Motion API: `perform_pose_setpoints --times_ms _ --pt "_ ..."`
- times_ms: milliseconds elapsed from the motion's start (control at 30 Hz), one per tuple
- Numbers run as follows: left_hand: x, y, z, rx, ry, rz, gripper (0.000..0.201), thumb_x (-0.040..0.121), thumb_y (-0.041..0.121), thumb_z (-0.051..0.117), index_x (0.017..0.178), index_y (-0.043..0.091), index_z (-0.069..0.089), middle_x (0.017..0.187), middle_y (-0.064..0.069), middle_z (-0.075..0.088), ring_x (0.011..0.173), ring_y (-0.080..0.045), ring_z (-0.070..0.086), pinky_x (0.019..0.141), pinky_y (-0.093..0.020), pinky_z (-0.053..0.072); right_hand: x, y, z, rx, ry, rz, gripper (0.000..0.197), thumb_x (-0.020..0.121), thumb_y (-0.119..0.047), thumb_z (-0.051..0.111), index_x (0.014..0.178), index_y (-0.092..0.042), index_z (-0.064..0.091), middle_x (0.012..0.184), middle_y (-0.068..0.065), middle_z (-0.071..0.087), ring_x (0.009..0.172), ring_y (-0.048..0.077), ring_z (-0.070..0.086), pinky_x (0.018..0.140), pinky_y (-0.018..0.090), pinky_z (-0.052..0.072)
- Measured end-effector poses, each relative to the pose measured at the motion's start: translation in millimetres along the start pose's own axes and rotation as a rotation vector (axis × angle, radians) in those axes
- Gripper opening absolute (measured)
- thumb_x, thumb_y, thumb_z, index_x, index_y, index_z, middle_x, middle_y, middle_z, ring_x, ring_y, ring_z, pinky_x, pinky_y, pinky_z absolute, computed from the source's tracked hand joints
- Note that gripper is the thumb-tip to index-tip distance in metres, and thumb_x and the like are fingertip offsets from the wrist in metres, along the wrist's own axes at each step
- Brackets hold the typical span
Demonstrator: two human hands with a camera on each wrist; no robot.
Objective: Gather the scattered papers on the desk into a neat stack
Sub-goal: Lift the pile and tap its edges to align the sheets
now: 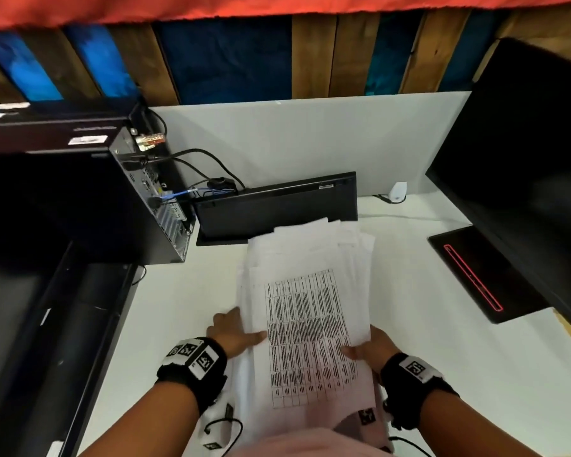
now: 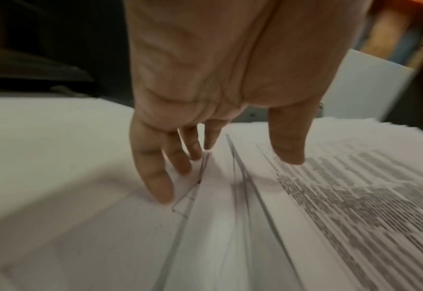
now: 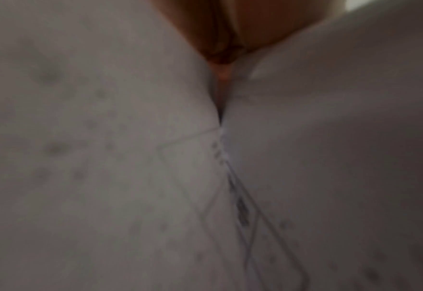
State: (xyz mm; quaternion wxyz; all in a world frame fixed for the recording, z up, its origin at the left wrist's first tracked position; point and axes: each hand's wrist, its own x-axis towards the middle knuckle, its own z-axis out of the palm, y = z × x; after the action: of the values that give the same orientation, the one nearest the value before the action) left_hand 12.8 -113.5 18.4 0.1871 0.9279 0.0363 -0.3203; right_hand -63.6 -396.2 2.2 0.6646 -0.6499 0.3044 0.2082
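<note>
White papers bear blurred, unreadable printed tables.

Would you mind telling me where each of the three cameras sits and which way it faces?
Head: worn on the head, looking forward and down at the desk; shows both forearms, left hand and right hand at the paper stack.
Left wrist: looks along the palm at the fingers on the sheets.
Right wrist: pressed close among blurred paper; only a sliver of hand shows.
Shared: head and left wrist both show the printed table sheet.
</note>
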Motion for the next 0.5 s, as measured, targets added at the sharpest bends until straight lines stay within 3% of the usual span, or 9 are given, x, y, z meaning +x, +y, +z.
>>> perform_pose_setpoints --times_ms 67,133,233,300,333,367,433,500 --pt "0.8 -4.7 -7.5 -0.213 0.075 0.039 0.102 0.059 0.072 0.071 0.135 0.011 0.041 0.134 -0.010 0.054 0.125 -0.030 0.050 0.103 -0.039 0.043 -5.8 -6.4 2.5 0.019 0.022 -0.055 0.041 0.068 0.017 0.073 0.105 0.001 0.065 0.098 0.021 0.072 0.092 0.036 0.069 0.084 0.048 0.055" --pt "-3.3 -9.7 -18.7 -0.684 0.042 0.172 0.095 0.049 0.052 0.088 0.129 0.018 0.049 0.125 -0.002 0.065 0.119 -0.022 0.061 0.102 -0.036 0.047 -15.0 -16.1 4.1 0.063 0.024 -0.104 0.039 0.070 0.016 0.072 0.106 0.003 0.066 0.088 0.015 0.075 0.083 0.031 0.072 0.077 0.043 0.058" --pt "-17.2 -2.8 -44.0 -1.070 0.014 0.263 0.086 0.041 0.025 0.096 0.119 0.013 0.060 0.111 -0.006 0.073 0.103 -0.018 0.070 0.093 -0.036 0.054 -26.7 -37.3 4.6 0.159 -0.003 -0.222 0.042 0.061 0.004 0.082 0.101 0.001 0.068 0.082 0.010 0.077 0.073 0.022 0.074 0.073 0.038 0.060" --pt "-31.3 10.7 -64.6 -1.212 0.154 0.306 0.061 0.051 0.011 0.091 0.107 0.007 0.067 0.100 -0.008 0.076 0.093 -0.021 0.073 0.080 -0.031 0.059 -35.6 -58.6 8.8 0.207 -0.012 -0.298 0.061 0.043 -0.015 0.093 0.097 -0.001 0.070 0.081 0.010 0.077 0.072 0.020 0.074 0.072 0.036 0.061" --pt "-40.3 19.9 -75.1 -1.243 0.244 0.338 0.047 0.060 0.004 0.085 0.105 0.005 0.068 0.095 -0.006 0.077 0.089 -0.018 0.074 0.077 -0.028 0.059 -39.4 -69.4 11.1 0.230 -0.002 -0.335 0.059 0.045 -0.014 0.093 0.097 0.001 0.069 0.079 0.009 0.077 0.070 0.019 0.074 0.066 0.032 0.061" --pt "-47.9 27.3 -84.8 -1.252 0.321 0.377 0.039 0.068 0.001 0.080 0.105 0.004 0.069 0.093 -0.003 0.077 0.086 -0.015 0.074 0.078 -0.026 0.059 -45.6 -82.3 14.9 0.256 0.014 -0.377 0.049 0.056 -0.004 0.088 0.099 0.004 0.068 0.076 0.007 0.077 0.067 0.017 0.074 0.062 0.028 0.060" --pt "-63.1 40.6 -100.5 -1.255 0.434 0.457 0.031 0.077 0.003 0.074 0.107 0.006 0.069 0.094 -0.002 0.077 0.086 -0.013 0.074 0.077 -0.025 0.058 -61.5 -108.4 22.7 0.281 0.049 -0.471 0.033 0.070 0.015 0.072 0.101 0.006 0.066 0.071 0.001 0.076 0.065 0.011 0.073 0.059 0.021 0.057" --pt "-72.9 46.4 -112.8 -1.266 0.511 0.529 0.019 0.080 0.004 0.072 0.098 0.013 0.071 0.087 0.005 0.078 0.081 -0.010 0.074 0.070 -0.021 0.057 -75.7 -129.5 26.5 0.245 0.071 -0.559 0.024 0.072 0.017 0.068 0.089 0.000 0.067 0.061 -0.006 0.073 0.058 0.003 0.070 0.055 0.015 0.054"
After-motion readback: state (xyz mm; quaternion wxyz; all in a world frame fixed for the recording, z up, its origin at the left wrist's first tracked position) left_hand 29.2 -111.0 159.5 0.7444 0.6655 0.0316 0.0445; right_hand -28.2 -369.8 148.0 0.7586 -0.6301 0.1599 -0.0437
